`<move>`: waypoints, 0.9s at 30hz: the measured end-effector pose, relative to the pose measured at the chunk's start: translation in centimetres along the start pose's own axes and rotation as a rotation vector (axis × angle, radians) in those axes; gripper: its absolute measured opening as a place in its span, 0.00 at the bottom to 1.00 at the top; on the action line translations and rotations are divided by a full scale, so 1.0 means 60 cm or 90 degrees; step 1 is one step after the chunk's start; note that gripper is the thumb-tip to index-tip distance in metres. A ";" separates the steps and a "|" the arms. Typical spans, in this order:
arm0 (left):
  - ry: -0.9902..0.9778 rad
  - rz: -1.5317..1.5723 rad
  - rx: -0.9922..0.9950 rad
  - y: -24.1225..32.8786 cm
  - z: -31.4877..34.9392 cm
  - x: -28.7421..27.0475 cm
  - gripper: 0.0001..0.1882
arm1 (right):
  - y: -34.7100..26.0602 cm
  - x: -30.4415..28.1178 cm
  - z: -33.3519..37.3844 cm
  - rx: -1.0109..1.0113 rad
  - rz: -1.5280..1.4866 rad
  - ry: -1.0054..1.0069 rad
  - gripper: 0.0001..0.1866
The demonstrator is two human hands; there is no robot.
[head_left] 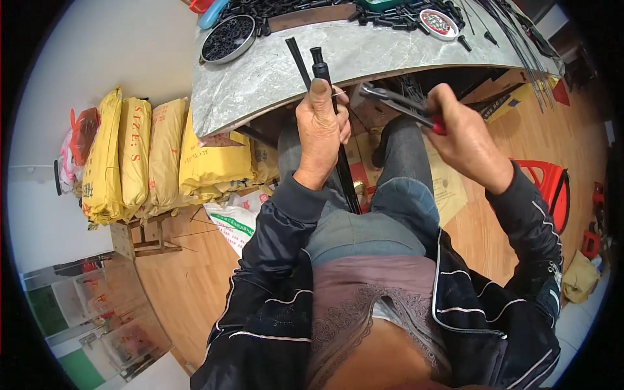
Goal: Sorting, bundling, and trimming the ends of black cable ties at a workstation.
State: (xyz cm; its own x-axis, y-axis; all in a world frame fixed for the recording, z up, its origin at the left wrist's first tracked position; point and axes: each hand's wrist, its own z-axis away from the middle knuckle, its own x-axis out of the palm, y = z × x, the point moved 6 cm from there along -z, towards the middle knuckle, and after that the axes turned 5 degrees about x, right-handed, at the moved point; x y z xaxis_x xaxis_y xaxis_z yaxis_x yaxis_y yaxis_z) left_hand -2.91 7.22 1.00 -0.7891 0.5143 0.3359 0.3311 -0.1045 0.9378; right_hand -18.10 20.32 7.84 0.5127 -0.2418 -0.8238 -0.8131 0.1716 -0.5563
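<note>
My left hand (316, 135) is closed round black rods (299, 64), its thumb on top, just off the table's near edge. One rod ends in a stepped black fitting (318, 64); the other has a narrow flared tip. Below the fist, the dark lengths run down between my knees. A thin pale wire or pin (340, 93) sticks out beside the left fingers; which part it belongs to I cannot tell. To the right, my right hand (469, 142) grips pliers (398, 101) with red handle grips. Their head points left at the rods, a short gap away from them.
The grey marble-patterned table (260, 84) carries a bowl of small black rings (229, 39), piled black fittings (279, 9) and a dish of small shiny parts (439, 25). Long thin rods (520, 45) overhang its right end. Yellow sacks (135, 153) stand left; a red chair (543, 188) stands right.
</note>
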 end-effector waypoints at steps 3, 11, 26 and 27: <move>0.012 0.010 -0.014 -0.002 -0.003 0.001 0.35 | -0.011 -0.016 -0.011 -0.045 0.038 0.054 0.20; 0.022 -0.045 0.008 -0.002 -0.004 0.010 0.32 | -0.042 -0.021 -0.024 -0.217 0.186 0.176 0.21; 0.038 -0.088 0.018 -0.007 -0.010 0.009 0.29 | -0.017 0.012 0.005 -0.106 0.051 0.142 0.21; 0.037 -0.084 0.006 -0.010 -0.010 0.008 0.29 | -0.014 0.017 0.006 -0.106 0.051 0.142 0.21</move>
State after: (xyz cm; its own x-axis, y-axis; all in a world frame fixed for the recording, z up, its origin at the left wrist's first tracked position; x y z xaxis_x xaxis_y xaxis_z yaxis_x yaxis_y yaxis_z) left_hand -3.78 7.01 0.68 -0.8549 0.4725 0.2141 0.2267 -0.0309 0.9735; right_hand -16.78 20.28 7.43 0.3862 -0.4412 -0.8100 -0.8921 0.0446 -0.4496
